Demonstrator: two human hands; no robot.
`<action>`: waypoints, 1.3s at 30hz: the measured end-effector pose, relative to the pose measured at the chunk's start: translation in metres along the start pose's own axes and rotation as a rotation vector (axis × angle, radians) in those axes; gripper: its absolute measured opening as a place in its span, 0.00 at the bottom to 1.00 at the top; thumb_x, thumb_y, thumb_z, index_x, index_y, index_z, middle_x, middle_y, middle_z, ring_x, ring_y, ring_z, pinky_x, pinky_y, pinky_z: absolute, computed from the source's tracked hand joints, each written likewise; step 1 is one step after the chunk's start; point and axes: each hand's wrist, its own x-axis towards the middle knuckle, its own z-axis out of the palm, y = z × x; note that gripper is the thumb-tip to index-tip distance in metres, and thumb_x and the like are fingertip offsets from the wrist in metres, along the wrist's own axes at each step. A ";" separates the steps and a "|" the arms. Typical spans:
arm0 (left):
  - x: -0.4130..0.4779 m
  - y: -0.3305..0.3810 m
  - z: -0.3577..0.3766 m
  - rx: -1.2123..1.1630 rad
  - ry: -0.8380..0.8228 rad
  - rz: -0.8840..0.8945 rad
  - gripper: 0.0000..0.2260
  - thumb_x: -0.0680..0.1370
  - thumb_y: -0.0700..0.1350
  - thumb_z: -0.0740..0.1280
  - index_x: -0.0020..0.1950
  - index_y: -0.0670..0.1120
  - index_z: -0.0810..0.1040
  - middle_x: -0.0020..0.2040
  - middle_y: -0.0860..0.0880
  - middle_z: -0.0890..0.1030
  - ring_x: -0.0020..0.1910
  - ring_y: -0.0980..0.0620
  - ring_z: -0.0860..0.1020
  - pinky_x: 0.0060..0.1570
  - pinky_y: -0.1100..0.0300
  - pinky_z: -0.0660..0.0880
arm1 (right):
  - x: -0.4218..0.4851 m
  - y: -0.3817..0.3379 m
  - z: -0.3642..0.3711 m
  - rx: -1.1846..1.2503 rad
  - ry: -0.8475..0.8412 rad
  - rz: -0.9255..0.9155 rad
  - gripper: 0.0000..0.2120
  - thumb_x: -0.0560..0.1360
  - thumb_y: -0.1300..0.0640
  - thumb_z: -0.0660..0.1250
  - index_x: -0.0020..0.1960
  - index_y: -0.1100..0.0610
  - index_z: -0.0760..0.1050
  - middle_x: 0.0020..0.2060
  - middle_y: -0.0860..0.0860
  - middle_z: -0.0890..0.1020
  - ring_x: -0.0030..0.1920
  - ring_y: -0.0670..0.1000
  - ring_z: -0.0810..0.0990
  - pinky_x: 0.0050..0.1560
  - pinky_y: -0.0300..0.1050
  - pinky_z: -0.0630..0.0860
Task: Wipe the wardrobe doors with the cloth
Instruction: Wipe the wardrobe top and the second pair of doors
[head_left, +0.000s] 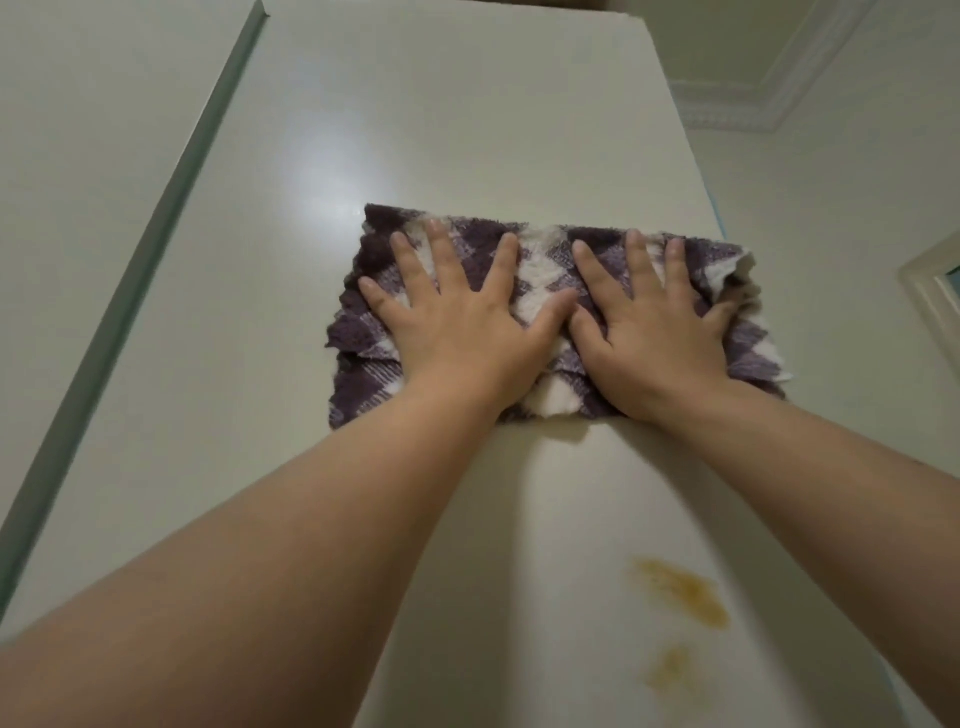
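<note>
both hands lie flat with fingers straight and spread, gripping nothing: the left hand (457, 322) and the right hand (654, 332) press side by side on the cloth (545, 260), thumbs almost touching at its middle. the cloth is a purple and white check, folded into a band and held flat against the pale wardrobe door (415, 130). its long axis runs side to side across the door, and its right end reaches the door's right edge.

below the cloth, towards the person and off to its right half, a yellow-brown stain (680, 592) sits on the same door, with a smaller stain (670, 670) just under it. both lie beside the right forearm, so the right hand is the nearer one. judging by that, the wipe to come is a pull straight down, the band dragged broadside with weight on its right end.

left of the cloth, well apart, a grey-green strip (156, 234) divides this door from the neighbouring door (78, 156), which no hand touches. above and right of the cloth is a ceiling moulding (753, 104).
</note>
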 end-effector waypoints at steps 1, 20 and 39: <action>0.001 -0.006 -0.002 0.009 0.010 -0.001 0.32 0.70 0.72 0.40 0.72 0.63 0.43 0.76 0.43 0.38 0.72 0.37 0.35 0.64 0.32 0.36 | 0.000 -0.007 0.000 0.005 0.003 -0.003 0.26 0.75 0.37 0.43 0.72 0.35 0.42 0.76 0.49 0.43 0.74 0.55 0.37 0.64 0.74 0.40; -0.028 -0.194 -0.045 0.066 0.009 -0.167 0.28 0.73 0.67 0.41 0.73 0.64 0.43 0.77 0.47 0.43 0.74 0.43 0.40 0.67 0.36 0.39 | -0.021 -0.198 0.031 0.043 0.030 -0.171 0.27 0.76 0.36 0.41 0.73 0.39 0.42 0.76 0.52 0.43 0.74 0.56 0.37 0.63 0.74 0.37; -0.121 -0.124 -0.027 0.040 -0.058 -0.056 0.28 0.73 0.66 0.38 0.72 0.62 0.38 0.76 0.44 0.36 0.73 0.40 0.36 0.66 0.33 0.39 | -0.121 -0.122 0.026 0.033 0.030 -0.123 0.27 0.76 0.39 0.45 0.74 0.41 0.48 0.76 0.51 0.48 0.75 0.54 0.44 0.66 0.70 0.39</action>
